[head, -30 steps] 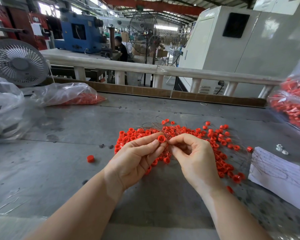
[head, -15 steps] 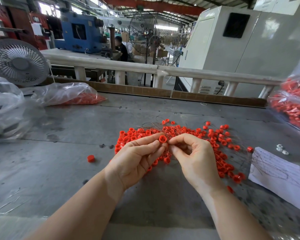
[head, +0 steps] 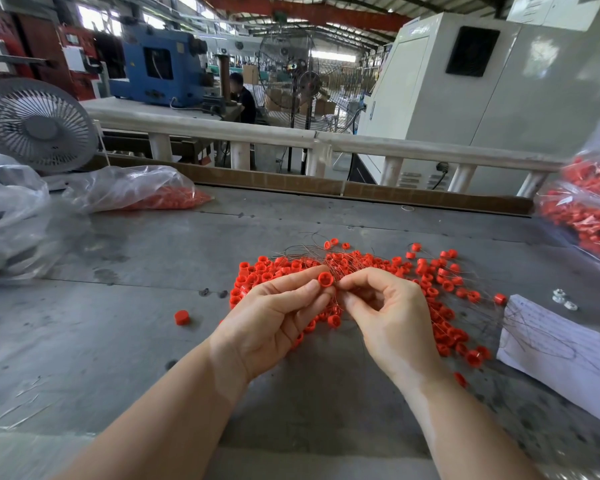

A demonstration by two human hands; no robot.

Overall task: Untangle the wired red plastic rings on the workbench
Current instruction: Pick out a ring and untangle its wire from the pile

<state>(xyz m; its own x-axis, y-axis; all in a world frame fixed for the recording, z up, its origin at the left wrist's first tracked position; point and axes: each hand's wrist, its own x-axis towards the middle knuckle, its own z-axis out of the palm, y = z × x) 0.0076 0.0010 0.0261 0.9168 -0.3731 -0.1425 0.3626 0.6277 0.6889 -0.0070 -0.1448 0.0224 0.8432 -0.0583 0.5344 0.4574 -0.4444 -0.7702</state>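
Left hand [head: 274, 317] pinching one red plastic ring [head: 325, 279] | right hand [head: 388, 313] pinching thin wire at 3 o'clock | tangled pile of red wired rings [head: 395, 268] lying mostly unsorted on grey worktop [head: 118, 323]

Left hand [head: 274, 320] and right hand [head: 392, 313] raised together, fingers pinched.

Bag of rings [head: 589, 216] cut off at rt edge.

both forearms bare, no sleeves, left hand [head: 274, 320] and right hand [head: 392, 320] ungloved.
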